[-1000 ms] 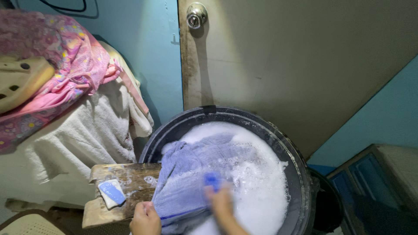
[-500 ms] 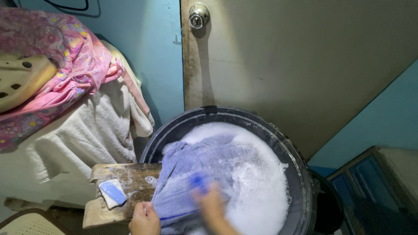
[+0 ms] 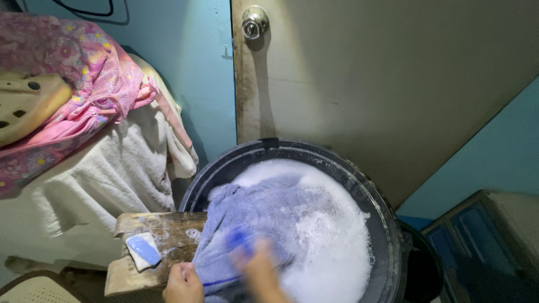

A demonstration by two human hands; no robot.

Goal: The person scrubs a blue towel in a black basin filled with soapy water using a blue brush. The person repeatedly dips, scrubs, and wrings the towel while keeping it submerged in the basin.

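Observation:
A wet light-blue cloth (image 3: pixel 264 216) lies half in a black round basin (image 3: pixel 368 193) of soapy water and half over a wooden washboard (image 3: pixel 163 235). My left hand (image 3: pixel 182 283) pins the cloth's near edge against the board. My right hand (image 3: pixel 258 269), blurred by motion, holds a small blue brush (image 3: pixel 238 240) pressed on the cloth. A blue bar of soap (image 3: pixel 144 251) rests on the board's left end.
A grey door (image 3: pixel 382 84) with a metal knob (image 3: pixel 254 22) stands behind the basin. A heap of pink and white laundry (image 3: pixel 95 129) lies at the left. A dark blue crate (image 3: pixel 477 235) sits at the right, and a second dark tub (image 3: pixel 421 269) beside the basin.
My right hand with the brush has slid left and toward me across the cloth in a scrubbing stroke. The left hand has stayed on the cloth's edge.

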